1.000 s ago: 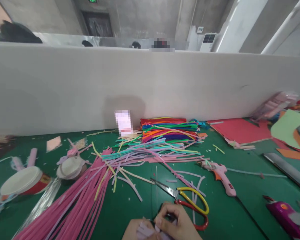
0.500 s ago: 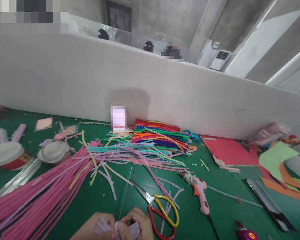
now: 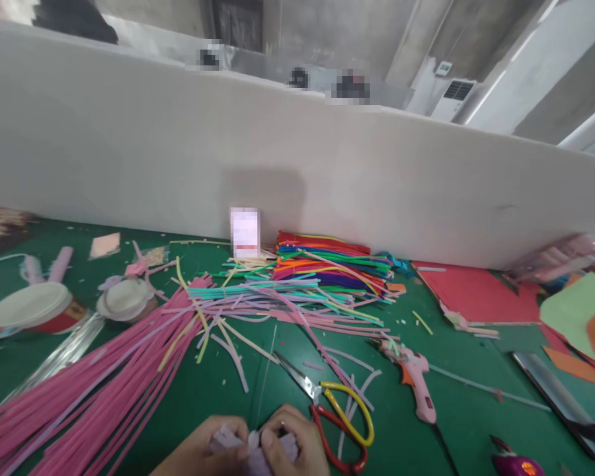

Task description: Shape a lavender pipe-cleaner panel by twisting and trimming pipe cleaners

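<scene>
At the bottom edge, my left hand (image 3: 213,446) and my right hand (image 3: 297,433) are close together, both closed on a small pale lilac bundle (image 3: 258,461). It looks like folded pipe cleaners, pinched at its middle between thumbs and fingers. The lower part of both hands and bundle is cut off by the frame. Just right of my right hand lie scissors (image 3: 315,393) with one yellow and one red handle, their blades slightly apart. A thin clear strand (image 3: 266,370) lies on the green table beyond the hands.
Long pink pipe cleaners (image 3: 129,370) fan out on the left, near two white-topped tubs. Multicoloured bundles (image 3: 327,264) lie by the white partition (image 3: 377,178). A pink glue gun (image 3: 419,383), a black glossy slab (image 3: 560,403) and red sheets (image 3: 480,294) are on the right.
The view has turned a little, so everything sits further right in the picture. Both hands keep hold of the lilac bundle, with slight finger movement.
</scene>
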A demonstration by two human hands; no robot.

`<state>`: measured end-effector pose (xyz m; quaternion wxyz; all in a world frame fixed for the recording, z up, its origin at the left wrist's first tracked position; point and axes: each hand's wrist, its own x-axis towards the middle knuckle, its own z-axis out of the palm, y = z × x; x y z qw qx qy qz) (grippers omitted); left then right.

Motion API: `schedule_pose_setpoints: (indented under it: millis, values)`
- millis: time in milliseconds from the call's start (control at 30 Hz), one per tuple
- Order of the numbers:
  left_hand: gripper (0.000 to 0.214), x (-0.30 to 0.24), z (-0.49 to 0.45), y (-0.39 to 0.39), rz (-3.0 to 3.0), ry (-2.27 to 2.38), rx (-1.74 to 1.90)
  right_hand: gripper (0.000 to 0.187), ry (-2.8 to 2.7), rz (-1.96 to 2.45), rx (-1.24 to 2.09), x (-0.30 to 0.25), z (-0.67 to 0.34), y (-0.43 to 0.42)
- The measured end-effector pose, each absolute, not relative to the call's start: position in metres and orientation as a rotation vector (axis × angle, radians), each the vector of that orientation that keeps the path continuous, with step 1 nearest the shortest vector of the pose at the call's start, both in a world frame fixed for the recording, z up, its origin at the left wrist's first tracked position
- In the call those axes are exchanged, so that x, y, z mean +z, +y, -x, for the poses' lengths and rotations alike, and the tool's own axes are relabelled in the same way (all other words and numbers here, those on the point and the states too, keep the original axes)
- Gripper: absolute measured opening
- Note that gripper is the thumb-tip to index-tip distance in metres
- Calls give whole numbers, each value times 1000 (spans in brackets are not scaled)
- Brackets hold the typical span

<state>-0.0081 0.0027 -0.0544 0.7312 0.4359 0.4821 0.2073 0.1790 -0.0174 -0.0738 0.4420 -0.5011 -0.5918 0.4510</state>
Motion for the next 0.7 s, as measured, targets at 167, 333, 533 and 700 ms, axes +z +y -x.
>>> schedule_pose_setpoints:
  millis: [167,333,533,700]
  values:
    - [52,-52,-1,8,-957,1214,595,35,-1492,1245,1257,-56,-186,-17]
    - [39,-30,-9,2,-1005,1360,736,43,-1346,1235,1337,-53,-191,-14]
    - [38,12,10,44,-1697,1674,1290,42,-1297,1188,1377,-55,-191,-11]
    - [42,40,10,169,-2458,1762,1233,41,-1299,1125,1429,-55,-190,-11]
